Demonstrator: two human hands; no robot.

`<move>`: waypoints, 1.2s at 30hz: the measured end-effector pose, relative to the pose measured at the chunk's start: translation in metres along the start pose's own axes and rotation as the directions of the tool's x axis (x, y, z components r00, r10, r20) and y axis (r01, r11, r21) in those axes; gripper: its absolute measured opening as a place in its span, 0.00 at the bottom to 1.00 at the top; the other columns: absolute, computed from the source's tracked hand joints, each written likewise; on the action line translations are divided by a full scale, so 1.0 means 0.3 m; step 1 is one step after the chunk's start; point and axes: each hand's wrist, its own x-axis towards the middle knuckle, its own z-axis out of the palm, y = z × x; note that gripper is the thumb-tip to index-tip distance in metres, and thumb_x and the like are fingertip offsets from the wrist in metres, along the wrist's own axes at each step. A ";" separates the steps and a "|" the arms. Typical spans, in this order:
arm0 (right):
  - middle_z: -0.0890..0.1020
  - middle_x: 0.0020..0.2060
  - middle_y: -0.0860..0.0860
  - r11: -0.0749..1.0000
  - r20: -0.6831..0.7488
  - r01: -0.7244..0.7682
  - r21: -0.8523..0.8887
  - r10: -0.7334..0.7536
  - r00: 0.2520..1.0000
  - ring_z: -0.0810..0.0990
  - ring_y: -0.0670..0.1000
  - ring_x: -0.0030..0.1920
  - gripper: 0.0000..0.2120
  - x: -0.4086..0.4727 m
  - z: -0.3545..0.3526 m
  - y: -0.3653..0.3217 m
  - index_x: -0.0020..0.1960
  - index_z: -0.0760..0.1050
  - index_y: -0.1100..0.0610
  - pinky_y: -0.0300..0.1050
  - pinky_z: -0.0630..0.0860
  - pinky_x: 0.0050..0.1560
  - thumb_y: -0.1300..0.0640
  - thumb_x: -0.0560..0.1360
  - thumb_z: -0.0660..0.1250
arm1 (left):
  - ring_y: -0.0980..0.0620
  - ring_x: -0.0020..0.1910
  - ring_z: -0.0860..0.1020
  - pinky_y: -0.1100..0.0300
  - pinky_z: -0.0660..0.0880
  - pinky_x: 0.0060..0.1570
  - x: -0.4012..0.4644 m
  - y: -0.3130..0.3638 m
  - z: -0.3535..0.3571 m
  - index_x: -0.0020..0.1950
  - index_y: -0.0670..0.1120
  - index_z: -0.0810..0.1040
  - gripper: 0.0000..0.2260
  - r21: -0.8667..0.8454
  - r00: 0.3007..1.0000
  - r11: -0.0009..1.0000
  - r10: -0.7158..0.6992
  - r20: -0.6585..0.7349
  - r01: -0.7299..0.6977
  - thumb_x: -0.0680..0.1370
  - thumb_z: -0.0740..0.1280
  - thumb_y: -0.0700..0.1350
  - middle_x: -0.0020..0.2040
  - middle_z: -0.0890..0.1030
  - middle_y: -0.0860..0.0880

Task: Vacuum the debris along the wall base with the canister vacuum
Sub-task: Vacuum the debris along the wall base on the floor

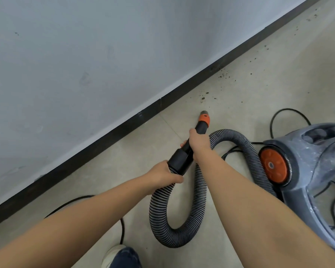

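Both hands on the nozzle, debris just ahead.
Left hand point(163, 174) grips the hose point(184, 238) cuff, right hand point(198, 142) wraps the black nozzle point(202, 122); debris point(207, 95) lies beyond its tip, near the baseboard point(124, 124). Vacuum point(307, 161) sits right.

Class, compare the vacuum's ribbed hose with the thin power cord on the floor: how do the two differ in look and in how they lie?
The ribbed hose is thick, grey and ridged; the power cord is thin, smooth and black. The hose makes one big loop beside the vacuum canister and is lifted by the left hand; the cord trails loose across the floor, untouched. Both curve and are flexible.
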 end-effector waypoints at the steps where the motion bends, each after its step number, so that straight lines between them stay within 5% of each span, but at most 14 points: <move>1: 0.76 0.31 0.57 1.000 -0.021 0.000 0.018 0.000 1.000 0.76 0.52 0.26 0.08 0.004 -0.017 0.003 0.51 0.67 0.62 0.39 0.74 0.24 0.57 0.79 0.59 | 0.49 0.41 0.78 0.55 0.77 0.45 0.002 0.008 0.010 0.58 0.42 0.73 0.18 0.012 1.000 1.000 0.002 0.018 -0.002 0.70 0.72 0.41 0.44 0.78 0.45; 9: 0.75 0.33 0.57 1.000 0.030 0.012 0.015 -0.013 0.999 0.77 0.53 0.27 0.10 0.040 0.041 -0.049 0.54 0.67 0.62 0.44 0.76 0.28 0.56 0.79 0.60 | 0.48 0.40 0.78 0.56 0.77 0.42 0.034 0.030 -0.024 0.57 0.42 0.73 0.18 -0.020 0.998 1.000 0.017 -0.061 -0.018 0.70 0.73 0.42 0.42 0.78 0.45; 17: 0.76 0.42 0.61 0.999 0.132 0.016 -0.042 -0.010 0.991 0.77 0.54 0.28 0.12 0.039 0.140 -0.070 0.59 0.67 0.63 0.38 0.73 0.22 0.57 0.78 0.60 | 0.48 0.40 0.77 0.54 0.77 0.42 0.035 0.001 -0.074 0.57 0.43 0.72 0.17 -0.093 0.991 0.995 0.028 -0.133 -0.041 0.71 0.72 0.41 0.42 0.77 0.44; 20: 0.76 0.38 0.59 0.998 0.142 0.024 -0.054 -0.016 0.990 0.77 0.54 0.28 0.11 0.040 0.143 -0.084 0.57 0.66 0.62 0.38 0.73 0.22 0.58 0.79 0.60 | 0.48 0.40 0.77 0.53 0.77 0.43 0.039 0.010 -0.073 0.55 0.43 0.72 0.15 -0.110 0.991 0.993 0.033 -0.130 -0.047 0.71 0.72 0.41 0.42 0.76 0.44; 36: 0.76 0.34 0.56 0.998 -0.019 0.008 0.056 -0.007 1.000 0.77 0.52 0.27 0.12 0.074 0.001 -0.061 0.58 0.68 0.62 0.42 0.76 0.29 0.55 0.78 0.60 | 0.49 0.41 0.77 0.55 0.77 0.42 0.064 0.071 -0.016 0.57 0.45 0.71 0.17 0.022 1.000 1.000 0.022 -0.002 -0.022 0.71 0.72 0.42 0.44 0.77 0.45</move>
